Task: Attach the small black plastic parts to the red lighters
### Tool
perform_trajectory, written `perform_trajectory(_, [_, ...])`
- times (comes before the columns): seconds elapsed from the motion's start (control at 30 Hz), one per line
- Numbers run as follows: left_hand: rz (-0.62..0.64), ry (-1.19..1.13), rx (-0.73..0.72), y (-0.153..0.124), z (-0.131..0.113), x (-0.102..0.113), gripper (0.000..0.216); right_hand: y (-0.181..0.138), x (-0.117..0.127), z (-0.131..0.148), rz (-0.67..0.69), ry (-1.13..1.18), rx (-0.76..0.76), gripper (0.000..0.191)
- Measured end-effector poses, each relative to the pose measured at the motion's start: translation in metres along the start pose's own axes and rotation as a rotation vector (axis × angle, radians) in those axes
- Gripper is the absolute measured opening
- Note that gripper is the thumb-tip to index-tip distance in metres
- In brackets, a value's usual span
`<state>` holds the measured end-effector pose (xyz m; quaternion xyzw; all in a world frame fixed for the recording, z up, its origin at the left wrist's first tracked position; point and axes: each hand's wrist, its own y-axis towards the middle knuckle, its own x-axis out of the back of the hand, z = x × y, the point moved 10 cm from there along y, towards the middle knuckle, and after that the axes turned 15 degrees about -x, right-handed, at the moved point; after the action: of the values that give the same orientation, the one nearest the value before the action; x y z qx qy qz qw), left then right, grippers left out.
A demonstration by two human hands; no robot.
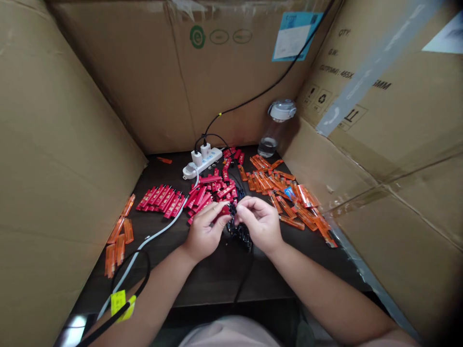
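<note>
My left hand (208,229) is closed in a pinch around a red lighter (225,210), of which only a small part shows between the fingers. Close against it, my right hand (261,222) has its thumb and forefinger pressed together; what they hold, if anything, is too small to make out. Small shiny black pieces (240,232) lie heaped below and between both hands. Just beyond my left hand is a loose pile of red lighters (198,197). A neater row of red lighters (161,198) lies farther left.
Clear orange lighters (265,180) are strewn at the right, with several more orange lighters (120,248) at the left. Behind stand a white power strip (202,164) with plugs and a water bottle (271,130). A white cable (152,237) crosses the dark table. Cardboard walls (119,62) enclose it.
</note>
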<state>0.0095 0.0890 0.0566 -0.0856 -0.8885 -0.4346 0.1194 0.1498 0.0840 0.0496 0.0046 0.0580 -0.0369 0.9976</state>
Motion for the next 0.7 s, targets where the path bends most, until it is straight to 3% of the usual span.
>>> perform_trajectory(0.1, [-0.174, -0.246, 0.343, -0.012, 0.036, 0.007, 0.030, 0.011, 0.015, 0.001, -0.039, -0.058, -0.009, 0.022])
perform_trajectory(0.17, [-0.316, -0.438, 0.511, -0.018, 0.052, 0.010, 0.029, 0.017, 0.013, -0.002, 0.012, -0.244, -0.042, 0.023])
perform_trajectory(0.33, [-0.534, -0.648, 0.705, -0.021, 0.067, 0.018, 0.026, 0.007, -0.027, -0.022, 0.367, -0.877, 0.035, 0.015])
perform_trajectory(0.5, [-0.502, -0.565, 0.659, -0.024, 0.072, 0.019, 0.024, -0.004, -0.047, -0.043, 0.387, -1.279, 0.110, 0.018])
perform_trajectory(0.7, [-0.349, -0.204, 0.404, -0.020, 0.060, 0.027, 0.026, -0.009, -0.061, -0.044, 0.310, -1.544, 0.151, 0.029])
